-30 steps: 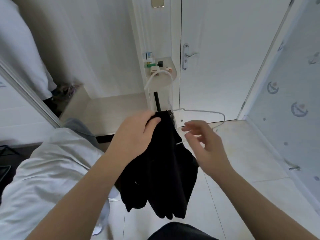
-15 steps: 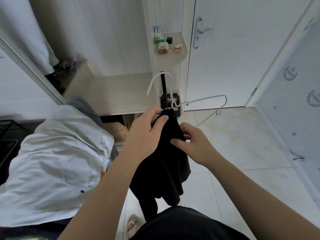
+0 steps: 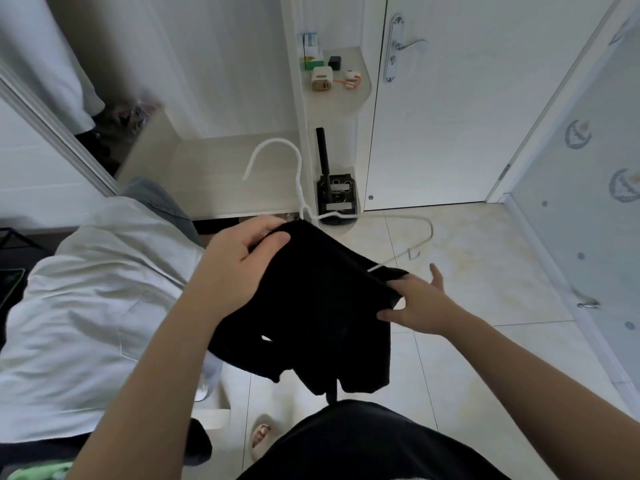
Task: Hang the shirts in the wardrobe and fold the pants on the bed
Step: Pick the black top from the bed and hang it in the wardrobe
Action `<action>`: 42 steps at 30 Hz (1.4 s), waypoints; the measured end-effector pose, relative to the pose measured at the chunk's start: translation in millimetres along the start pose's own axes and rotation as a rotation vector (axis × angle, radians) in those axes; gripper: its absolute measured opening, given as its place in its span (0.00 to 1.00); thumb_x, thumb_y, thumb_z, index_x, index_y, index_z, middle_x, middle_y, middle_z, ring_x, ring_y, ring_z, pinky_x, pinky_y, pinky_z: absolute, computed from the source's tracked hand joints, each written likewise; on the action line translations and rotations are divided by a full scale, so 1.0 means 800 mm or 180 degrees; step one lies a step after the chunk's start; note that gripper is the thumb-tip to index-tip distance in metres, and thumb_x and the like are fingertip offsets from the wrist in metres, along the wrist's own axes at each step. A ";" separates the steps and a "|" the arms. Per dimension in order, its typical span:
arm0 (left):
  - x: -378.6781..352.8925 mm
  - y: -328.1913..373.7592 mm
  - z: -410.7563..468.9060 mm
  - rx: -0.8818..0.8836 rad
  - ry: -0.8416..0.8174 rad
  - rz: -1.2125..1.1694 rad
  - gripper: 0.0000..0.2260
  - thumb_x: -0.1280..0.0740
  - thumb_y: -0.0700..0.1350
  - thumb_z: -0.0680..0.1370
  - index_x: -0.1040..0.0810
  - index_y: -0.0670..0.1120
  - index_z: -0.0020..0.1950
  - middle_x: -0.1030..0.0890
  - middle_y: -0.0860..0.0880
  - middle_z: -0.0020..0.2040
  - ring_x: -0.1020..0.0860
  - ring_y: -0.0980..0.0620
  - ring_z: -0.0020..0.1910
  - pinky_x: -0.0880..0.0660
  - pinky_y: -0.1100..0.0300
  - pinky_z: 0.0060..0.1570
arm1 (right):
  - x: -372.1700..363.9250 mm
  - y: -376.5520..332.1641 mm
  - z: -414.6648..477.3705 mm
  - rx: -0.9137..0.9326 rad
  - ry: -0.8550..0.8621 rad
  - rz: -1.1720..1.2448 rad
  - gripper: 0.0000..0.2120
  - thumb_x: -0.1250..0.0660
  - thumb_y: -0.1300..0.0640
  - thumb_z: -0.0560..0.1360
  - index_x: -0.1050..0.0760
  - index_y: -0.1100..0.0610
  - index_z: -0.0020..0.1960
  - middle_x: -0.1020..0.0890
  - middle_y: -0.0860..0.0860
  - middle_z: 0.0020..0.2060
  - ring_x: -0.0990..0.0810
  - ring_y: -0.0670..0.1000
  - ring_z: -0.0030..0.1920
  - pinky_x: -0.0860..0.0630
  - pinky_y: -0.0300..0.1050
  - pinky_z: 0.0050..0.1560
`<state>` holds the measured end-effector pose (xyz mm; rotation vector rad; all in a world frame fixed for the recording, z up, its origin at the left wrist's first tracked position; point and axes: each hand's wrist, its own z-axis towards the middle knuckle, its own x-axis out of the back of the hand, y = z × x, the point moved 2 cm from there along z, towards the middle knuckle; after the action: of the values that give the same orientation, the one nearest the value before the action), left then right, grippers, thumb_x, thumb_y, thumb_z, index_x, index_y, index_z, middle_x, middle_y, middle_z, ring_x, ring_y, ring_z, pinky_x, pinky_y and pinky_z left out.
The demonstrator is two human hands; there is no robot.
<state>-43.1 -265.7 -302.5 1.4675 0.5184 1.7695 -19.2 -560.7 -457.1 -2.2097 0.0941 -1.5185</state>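
A black shirt (image 3: 322,306) hangs in front of me, draped over a white wire hanger (image 3: 277,157) whose hook sticks up above it. My left hand (image 3: 239,265) grips the shirt and the hanger's neck at the top. My right hand (image 3: 415,303) pinches the shirt's right shoulder edge, where the hanger's right arm (image 3: 420,237) pokes out bare. A white shirt (image 3: 86,306) lies spread on the bed at my left.
An open wardrobe (image 3: 225,168) with a pale floor panel stands ahead. A corner shelf (image 3: 346,95) carries small items beside a white door (image 3: 450,98). A black stand (image 3: 336,192) sits on the tiled floor. A frosted glass door (image 3: 588,202) is at the right.
My right hand has slid from the shirt's collar out to its right shoulder, spreading the black cloth along the hanger. The view has tilted further down.
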 end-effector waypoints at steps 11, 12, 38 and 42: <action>0.007 -0.027 -0.022 0.0240 -0.0870 0.0215 0.14 0.39 0.59 0.80 0.18 0.54 0.47 0.17 0.53 0.40 0.18 0.54 0.42 0.22 0.50 0.47 | 0.103 0.004 -0.037 0.0969 0.1295 0.0407 0.03 0.30 0.62 0.78 0.19 0.57 0.50 0.20 0.47 0.43 0.24 0.50 0.45 0.25 0.54 0.53; 0.000 -0.022 -0.020 0.0182 -0.0968 0.0219 0.13 0.38 0.57 0.81 0.18 0.52 0.45 0.17 0.53 0.39 0.19 0.53 0.41 0.24 0.50 0.47 | 0.111 -0.013 -0.041 0.1094 0.1379 0.0518 0.03 0.30 0.64 0.77 0.19 0.58 0.50 0.21 0.47 0.44 0.24 0.49 0.46 0.26 0.51 0.54; -0.019 -0.034 -0.016 0.0101 -0.0719 0.0218 0.09 0.35 0.42 0.82 0.18 0.56 0.53 0.19 0.58 0.46 0.22 0.59 0.51 0.28 0.65 0.51 | 0.150 -0.105 -0.053 0.0538 0.0417 0.1573 0.14 0.36 0.49 0.81 0.19 0.47 0.38 0.23 0.50 0.31 0.24 0.47 0.31 0.30 0.30 0.34; -0.021 -0.054 -0.021 0.0375 -0.0787 0.0298 0.08 0.32 0.40 0.80 0.21 0.51 0.57 0.19 0.55 0.50 0.21 0.54 0.52 0.25 0.58 0.52 | 0.153 -0.103 -0.054 0.0463 0.0538 0.1759 0.13 0.35 0.49 0.80 0.18 0.49 0.39 0.26 0.45 0.30 0.24 0.45 0.28 0.31 0.29 0.31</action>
<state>-45.4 -248.8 -349.0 1.7898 0.4374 1.6199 -26.5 -538.6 -305.3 -1.7410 0.5769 -1.3378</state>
